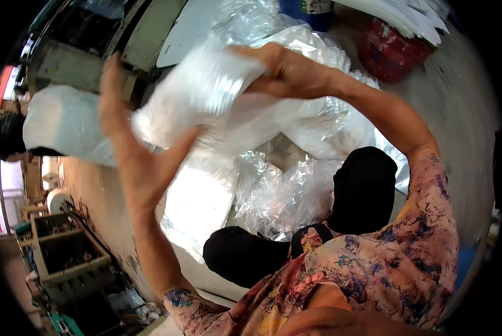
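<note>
My right hand pinches the upper edge of a bundle of clear plastic bags, which is blurred by motion. To the left of the bundle, my left hand is raised with its thumb and fingers spread wide. Its thumb tip is close to the bundle's lower side; whether they touch I cannot tell. Below the hands lies a flat, shiny stack of plastic bags. Crumpled clear plastic is heaped between it and my black-clad knees.
A red bucket stands at the far right beneath white sheets. Near the top is a blue container. Another person in a pale top is at the left, above machinery. More plastic spreads over the floor.
</note>
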A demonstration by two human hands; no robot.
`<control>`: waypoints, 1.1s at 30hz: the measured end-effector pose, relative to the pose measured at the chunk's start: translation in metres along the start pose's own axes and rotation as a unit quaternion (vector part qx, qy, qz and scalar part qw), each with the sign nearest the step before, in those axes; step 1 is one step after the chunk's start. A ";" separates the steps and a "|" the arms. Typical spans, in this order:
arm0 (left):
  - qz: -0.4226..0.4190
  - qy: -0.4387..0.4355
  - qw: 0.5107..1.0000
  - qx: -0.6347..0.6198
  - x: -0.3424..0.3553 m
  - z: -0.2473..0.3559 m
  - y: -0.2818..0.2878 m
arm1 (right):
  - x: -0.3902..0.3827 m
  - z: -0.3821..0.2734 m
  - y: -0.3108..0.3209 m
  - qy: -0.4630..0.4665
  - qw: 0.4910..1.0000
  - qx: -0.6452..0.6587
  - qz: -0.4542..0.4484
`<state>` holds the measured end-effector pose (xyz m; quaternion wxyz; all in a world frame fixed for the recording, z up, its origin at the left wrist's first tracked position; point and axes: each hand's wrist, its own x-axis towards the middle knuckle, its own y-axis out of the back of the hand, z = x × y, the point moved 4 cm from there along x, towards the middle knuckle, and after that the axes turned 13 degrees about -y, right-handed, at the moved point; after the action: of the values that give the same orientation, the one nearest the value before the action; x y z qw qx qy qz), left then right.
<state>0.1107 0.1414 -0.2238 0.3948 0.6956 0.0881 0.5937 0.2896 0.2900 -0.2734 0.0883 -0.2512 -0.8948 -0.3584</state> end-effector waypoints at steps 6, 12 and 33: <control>-0.069 0.184 0.953 -0.231 -0.011 -0.004 -0.011 | 0.016 -0.027 -0.024 -0.006 1.000 -0.008 -0.019; 0.106 0.232 0.936 -0.243 -0.031 -0.013 0.005 | -0.002 0.011 -0.030 -0.203 0.941 0.098 -0.252; 0.381 0.421 0.801 -0.190 -0.330 -0.127 0.220 | 0.084 0.044 -0.047 0.014 0.860 -0.505 0.075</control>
<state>-0.1711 -0.1453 -0.3322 0.1856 0.2658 -0.1408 0.9355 0.1945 0.3237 -0.3055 -0.0116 -0.3223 -0.5688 -0.7567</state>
